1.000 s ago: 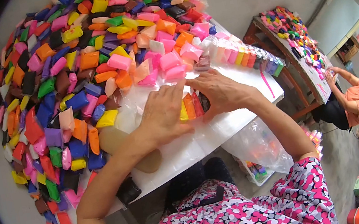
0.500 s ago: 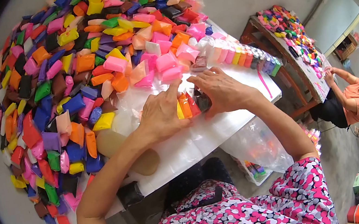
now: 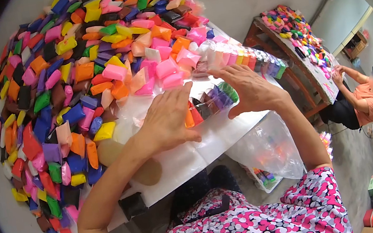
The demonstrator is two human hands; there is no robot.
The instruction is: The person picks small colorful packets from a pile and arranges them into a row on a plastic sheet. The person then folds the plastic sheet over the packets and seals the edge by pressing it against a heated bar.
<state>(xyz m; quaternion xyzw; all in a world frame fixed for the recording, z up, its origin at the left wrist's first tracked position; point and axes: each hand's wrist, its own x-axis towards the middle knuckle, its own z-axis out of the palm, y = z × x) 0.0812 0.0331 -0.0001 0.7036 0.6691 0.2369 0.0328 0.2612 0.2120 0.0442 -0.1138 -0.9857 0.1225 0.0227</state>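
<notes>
A row of small coloured packets (image 3: pixel 211 104), orange, red, black, brown, purple and green, lies in clear plastic on the white table top (image 3: pixel 193 161). My left hand (image 3: pixel 166 118) is at the row's orange end, fingers stretched and thumb apart, covering part of that end. At the green end is my right hand (image 3: pixel 251 87), its fingers spread in a curve, fingertips right by the green packet (image 3: pixel 228 92). Just beyond my hands, loose pink packets (image 3: pixel 170 72) edge a large heap of coloured packets (image 3: pixel 69 86).
A finished-looking row of wrapped packets (image 3: pixel 255 59) lies beyond my right hand. Below the table edge hang a clear plastic bag (image 3: pixel 269 145) and a white basket (image 3: pixel 271 185). At right, a person (image 3: pixel 364 98) works at another table (image 3: pixel 289 44) heaped with packets.
My hands have moved apart, the right one shifting right and opening wider. More of the row now shows between them, including its purple and green packets.
</notes>
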